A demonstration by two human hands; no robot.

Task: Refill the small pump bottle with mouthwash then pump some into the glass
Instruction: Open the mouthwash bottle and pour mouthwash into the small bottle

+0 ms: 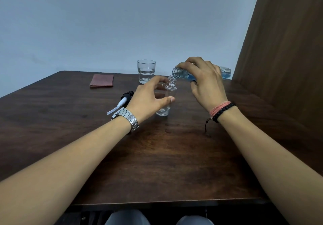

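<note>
Pump bottle (167, 96) steadied by left hand (148, 100), right hand (204, 81) tilting mouthwash bottle (185, 73) — mouths touching

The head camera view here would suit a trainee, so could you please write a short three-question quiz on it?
1. True or false: the pump head is screwed onto the small pump bottle.
2. Which hand tilts the mouthwash bottle? A) left hand B) right hand C) neither
3. Fill in: the folded cloth lies on the table to the ____ of the glass, as seen by the camera.

Key
1. False: it lies on the table beside the left hand, and the small bottle's neck is open.
2. B: the right hand grips it, mouth just over the small bottle's neck.
3. Left.
</note>
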